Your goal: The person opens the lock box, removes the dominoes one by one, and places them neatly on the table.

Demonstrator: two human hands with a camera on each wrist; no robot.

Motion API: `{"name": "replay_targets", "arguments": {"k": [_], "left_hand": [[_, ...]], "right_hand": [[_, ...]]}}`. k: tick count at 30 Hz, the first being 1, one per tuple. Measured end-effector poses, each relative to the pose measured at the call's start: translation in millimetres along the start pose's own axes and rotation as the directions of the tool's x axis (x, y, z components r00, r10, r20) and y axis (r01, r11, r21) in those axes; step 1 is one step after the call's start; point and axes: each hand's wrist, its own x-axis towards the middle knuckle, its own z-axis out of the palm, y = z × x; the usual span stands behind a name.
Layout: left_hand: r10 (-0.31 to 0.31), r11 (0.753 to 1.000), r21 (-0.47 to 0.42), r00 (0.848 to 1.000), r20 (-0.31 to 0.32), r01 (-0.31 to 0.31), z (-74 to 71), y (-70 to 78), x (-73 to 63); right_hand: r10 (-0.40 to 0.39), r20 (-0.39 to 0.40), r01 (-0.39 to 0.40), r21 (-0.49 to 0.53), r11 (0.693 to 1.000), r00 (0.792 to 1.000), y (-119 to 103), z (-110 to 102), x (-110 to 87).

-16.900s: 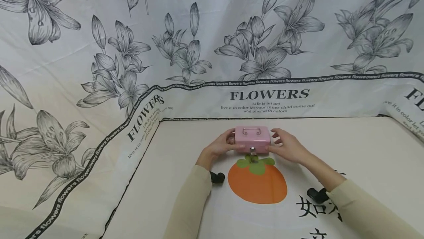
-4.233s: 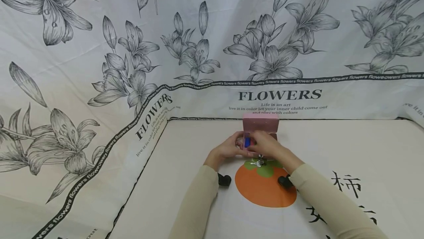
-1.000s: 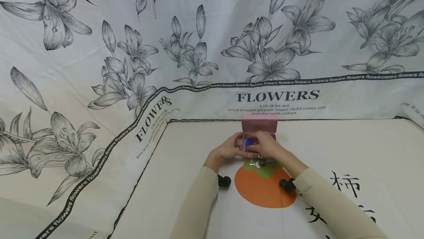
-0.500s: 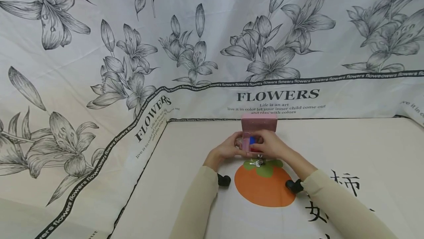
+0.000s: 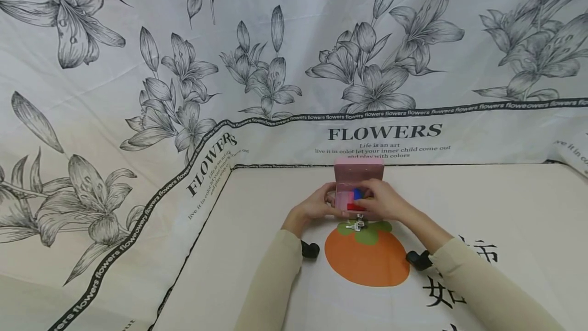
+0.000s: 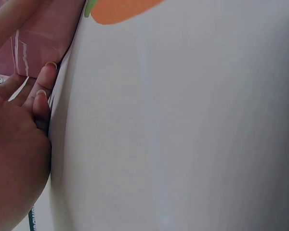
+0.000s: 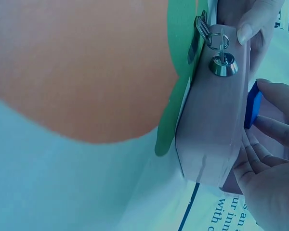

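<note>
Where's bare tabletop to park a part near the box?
Left: tabletop between the left sleeve and the flowered cloth. Right: tabletop beyond the right hand, below that cloth. Middle: the flat orange fruit print, left of the right sleeve. Crowded: the pink box, gripped by the left hand, the right hand pinching a blue block, and keys at its front.

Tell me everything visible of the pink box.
The pink box looks like glossy metal. It stands upright on the white cloth beside printed leaves, its lid raised at the back. A ringed key sits in its front lock. The left hand grips its left end; something red shows inside, and the right hand holds a blue piece at its opening.
</note>
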Motion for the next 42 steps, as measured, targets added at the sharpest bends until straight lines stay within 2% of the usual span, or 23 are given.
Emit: {"name": "replay_targets", "arguments": {"k": [11,17,22,42], "left_hand": [[-0.011,1.0,0.01,1.0,0.002,0.011,0.6,-1.8,-0.3],[-0.022,1.0,-0.009,1.0,0.002,0.022,0.4,0.7,-1.1],[-0.029,0.999,0.018,1.0,-0.005,0.029,0.5,0.1,0.1],[-0.016,1.0,0.025,1.0,-0.019,0.016,1.1,-0.3,-0.3]], "right_hand": [[0.012,-0.006,-0.012,0.007,1.0,1.0,1.6,-10.1,-14.8],[0.022,-0.001,-0.022,0.024,0.999,1.0,5.3,-14.2,-16.8],[0.03,-0.005,-0.029,0.019,0.999,1.0,5.1,-17.3,-18.7],[0.06,-0.011,-0.06,-0.01,0.998,0.998,9.7,-31.8,-28.0]]}}
